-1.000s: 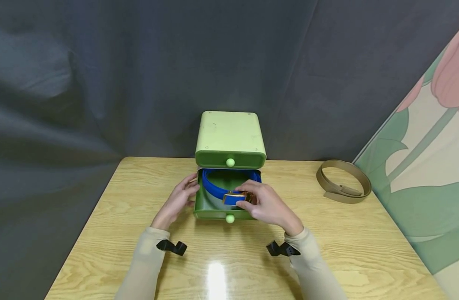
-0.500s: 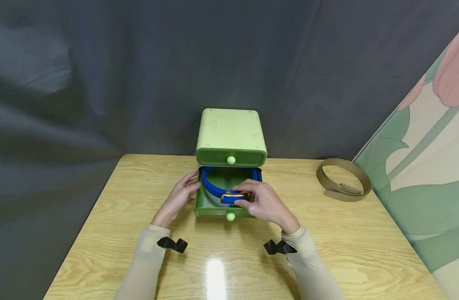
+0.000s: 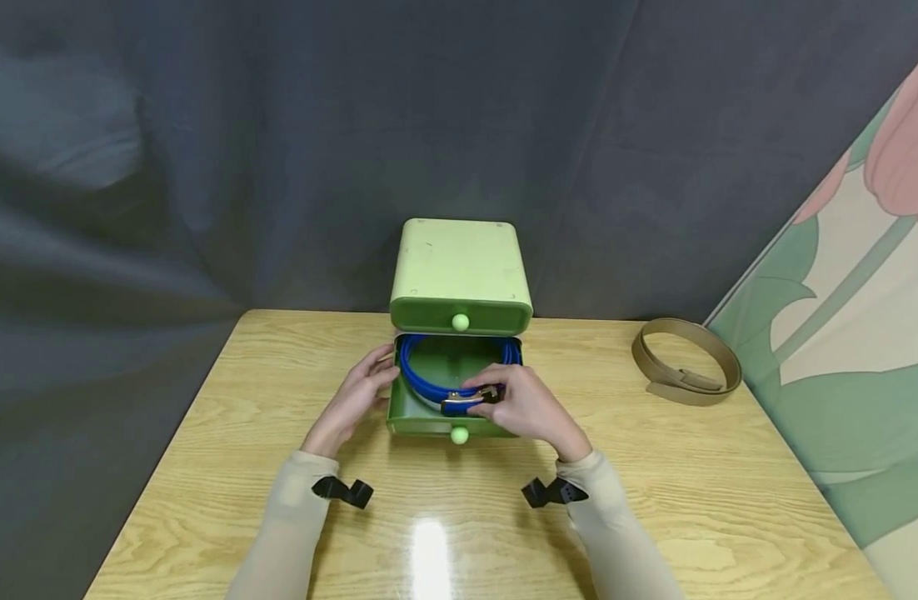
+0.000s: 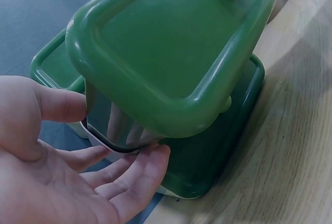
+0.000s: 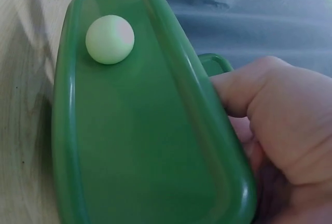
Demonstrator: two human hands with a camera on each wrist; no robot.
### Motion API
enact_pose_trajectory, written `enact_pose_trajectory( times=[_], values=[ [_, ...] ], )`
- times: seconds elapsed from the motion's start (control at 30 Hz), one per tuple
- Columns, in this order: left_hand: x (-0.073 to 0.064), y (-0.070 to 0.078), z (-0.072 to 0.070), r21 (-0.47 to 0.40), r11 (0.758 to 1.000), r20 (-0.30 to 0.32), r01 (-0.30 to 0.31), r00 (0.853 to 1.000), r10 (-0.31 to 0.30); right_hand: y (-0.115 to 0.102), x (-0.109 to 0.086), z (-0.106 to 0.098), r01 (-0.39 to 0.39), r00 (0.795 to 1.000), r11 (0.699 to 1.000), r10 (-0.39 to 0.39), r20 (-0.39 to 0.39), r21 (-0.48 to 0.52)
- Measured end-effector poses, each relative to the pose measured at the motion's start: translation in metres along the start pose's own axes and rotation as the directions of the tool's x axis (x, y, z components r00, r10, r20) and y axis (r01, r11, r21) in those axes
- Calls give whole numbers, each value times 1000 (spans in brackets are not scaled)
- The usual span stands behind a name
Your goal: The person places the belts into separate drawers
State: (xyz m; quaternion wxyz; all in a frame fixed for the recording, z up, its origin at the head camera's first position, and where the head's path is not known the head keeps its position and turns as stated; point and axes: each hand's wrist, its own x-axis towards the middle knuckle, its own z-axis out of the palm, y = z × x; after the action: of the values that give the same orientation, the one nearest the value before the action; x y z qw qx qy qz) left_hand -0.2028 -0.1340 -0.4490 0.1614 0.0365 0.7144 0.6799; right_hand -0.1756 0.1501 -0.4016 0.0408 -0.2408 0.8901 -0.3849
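Observation:
A coiled blue belt (image 3: 416,377) with a gold-edged buckle (image 3: 455,402) lies inside the pulled-out lower drawer (image 3: 421,427) of a small green cabinet (image 3: 459,267). My right hand (image 3: 532,408) reaches over the drawer's right front and pinches the belt beside its buckle. In the right wrist view the drawer front hides the belt and my fingertips. At the drawer's left side is my left hand (image 3: 348,410), fingers extended. The left wrist view shows its thumb (image 4: 63,106) and fingertips (image 4: 155,154) touching the drawer's side wall.
A rolled brown belt (image 3: 687,393) stands on edge at the wooden table's (image 3: 279,358) back right. The upper drawer (image 3: 421,317) is closed. Dark curtain (image 3: 316,167) hangs behind the table, and a flower-patterned cloth (image 3: 841,333) borders the right.
The buckle end of the blue belt has sunk a little lower into the drawer, with my right hand still pinching it. My left hand keeps its place by the drawer.

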Motion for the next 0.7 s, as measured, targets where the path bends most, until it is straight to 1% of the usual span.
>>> enact_pose_trajectory(
  times=[0.13,0.3,0.47,0.7],
  values=[
    [-1,0,0,2,1000,-4,0,1000,0,2,3,0,-37,999,999,36,26,20],
    [-1,0,0,10,1000,-6,-4,1000,4,1,5,-1,-118,991,992,116,66,42],
    [-1,0,0,16,1000,-6,-1,1000,1,0,8,-2,-176,979,984,173,103,17],
    [0,-1,-1,12,1000,-8,7,1000,-7,1,12,-2,-208,968,978,207,139,-3]
  ],
)
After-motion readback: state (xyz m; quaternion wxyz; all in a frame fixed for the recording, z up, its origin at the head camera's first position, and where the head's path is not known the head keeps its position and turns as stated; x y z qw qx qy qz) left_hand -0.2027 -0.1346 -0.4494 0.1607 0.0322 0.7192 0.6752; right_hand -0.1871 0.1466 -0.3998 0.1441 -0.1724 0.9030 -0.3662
